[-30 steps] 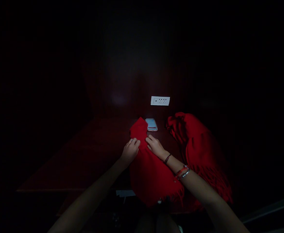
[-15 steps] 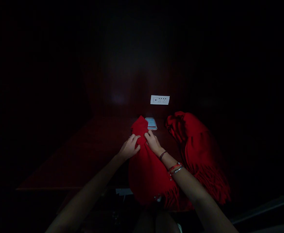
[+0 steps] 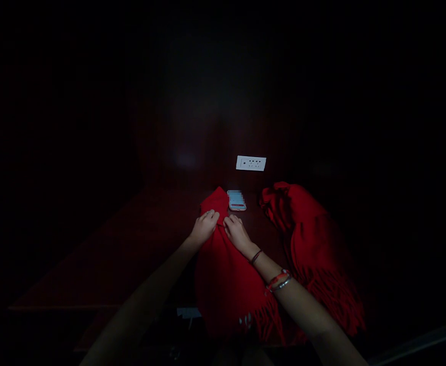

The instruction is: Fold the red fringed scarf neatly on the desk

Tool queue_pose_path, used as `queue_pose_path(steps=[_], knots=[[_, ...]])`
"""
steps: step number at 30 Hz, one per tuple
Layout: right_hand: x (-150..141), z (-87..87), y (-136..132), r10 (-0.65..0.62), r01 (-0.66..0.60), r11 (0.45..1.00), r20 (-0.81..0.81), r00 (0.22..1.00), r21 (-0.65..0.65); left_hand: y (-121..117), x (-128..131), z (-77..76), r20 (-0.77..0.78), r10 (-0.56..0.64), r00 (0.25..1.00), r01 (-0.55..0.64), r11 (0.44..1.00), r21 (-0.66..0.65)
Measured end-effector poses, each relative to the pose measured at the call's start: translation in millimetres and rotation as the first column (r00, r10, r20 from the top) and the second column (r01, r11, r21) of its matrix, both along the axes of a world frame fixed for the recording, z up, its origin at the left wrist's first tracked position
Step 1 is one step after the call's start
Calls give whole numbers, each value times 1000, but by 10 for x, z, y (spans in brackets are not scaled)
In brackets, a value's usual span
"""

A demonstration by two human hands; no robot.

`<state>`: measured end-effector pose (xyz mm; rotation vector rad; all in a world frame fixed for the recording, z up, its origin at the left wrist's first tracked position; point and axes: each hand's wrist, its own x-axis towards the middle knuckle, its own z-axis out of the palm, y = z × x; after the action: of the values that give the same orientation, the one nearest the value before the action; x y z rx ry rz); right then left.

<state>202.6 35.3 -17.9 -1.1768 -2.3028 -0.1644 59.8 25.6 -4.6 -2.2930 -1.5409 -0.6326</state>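
A red fringed scarf [image 3: 223, 274] lies lengthwise on a dark wooden table [image 3: 123, 254], its fringe hanging over the near edge. My left hand [image 3: 203, 227] and my right hand [image 3: 235, 232] sit side by side on the scarf's far part, fingers curled and pinching the cloth. My right wrist wears several bracelets. A phone [image 3: 236, 200] with a lit screen lies just beyond the scarf's far end.
A second red fringed scarf [image 3: 310, 244] lies bunched on the right of the table. A white socket plate [image 3: 250, 163] is set in the dark wall behind. A pale scrap [image 3: 188, 311] shows below the table's near edge. The room is very dark.
Both hands have drawn closer together on the scarf and gathered its cloth between them. The scarf's far end has narrowed slightly.
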Motion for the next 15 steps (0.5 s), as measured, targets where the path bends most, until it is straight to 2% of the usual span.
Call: queue_pose_path(steps=[3,5,8,11,13,15], knots=[[53,-5,42,-111,112,994,44,993,-18,-15,-2,-73,27,-104,994,105,994,-41],[93,-3,79,-75,77,996,55,996,-44,-44,-67,-103,80,-178,981,183,982,-49],[122,-19,138,-23,27,997,59,998,-66,-54,-209,-111,186,-182,966,190,981,-28],[84,-53,213,-96,92,990,-35,995,-105,-16,-280,-114,207,-205,956,225,971,-77],[29,-69,272,-161,141,980,-147,976,-142,9,-259,-128,188,-242,952,264,959,-100],[-25,-67,317,-211,171,963,-192,958,-206,16,-207,-151,158,-256,953,271,959,-81]])
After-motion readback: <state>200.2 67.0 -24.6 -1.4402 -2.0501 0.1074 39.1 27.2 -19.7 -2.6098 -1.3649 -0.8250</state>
